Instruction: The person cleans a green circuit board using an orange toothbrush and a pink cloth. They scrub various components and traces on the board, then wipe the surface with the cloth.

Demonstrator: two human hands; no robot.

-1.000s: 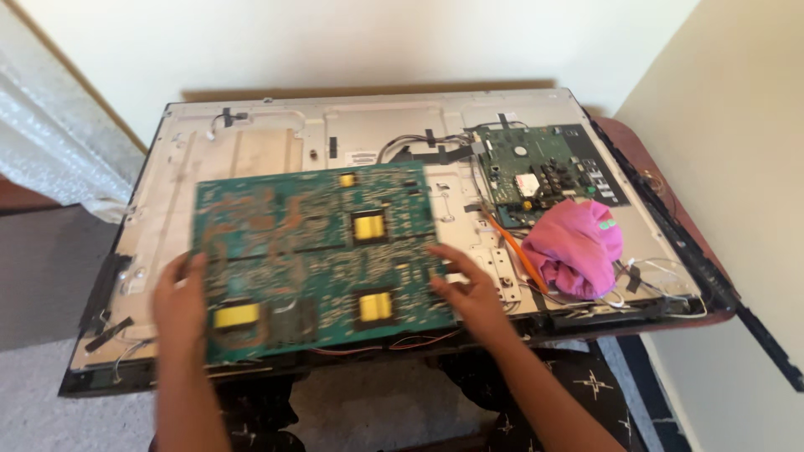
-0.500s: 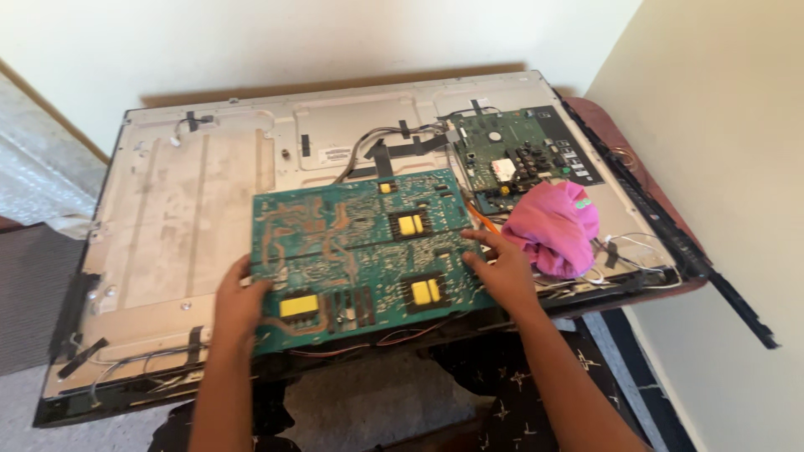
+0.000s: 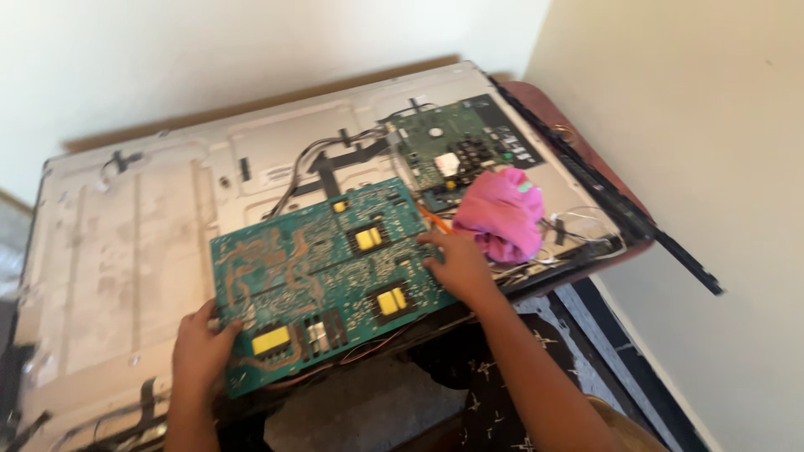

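We have the large green circuit board in both hands, solder side up with yellow patches showing, over the near edge of the opened flat-panel chassis. Left hand is closed on the board's near-left corner, thumb on top, fingers underneath. Right hand is pressed flat on the right edge, fingers spread on the top face; we can't tell whether anything curls under on that side.

The board sits tilted, far-right corner higher, and overhangs the chassis near edge above a dark gap.

Around it: a smaller green mainboard is mounted at the far-right corner of the chassis, with black cables running left from it. A pink cloth is bunched just beside our right hand, with an orange-handled tool poking out between cloth and board. Thin white wires loop near the right edge. A black bezel strip runs along the right side of the chassis, past the near corner.

Risks, as we judge them:
- Right hand looks like push contact only, so the board could slip off the near edge.
- Reddish leads under the near edge may still be attached; pulling would strain them.
- Bare fingers on exposed solder joints means pricks or residual charge.
- The tool could snag the board's right edge.
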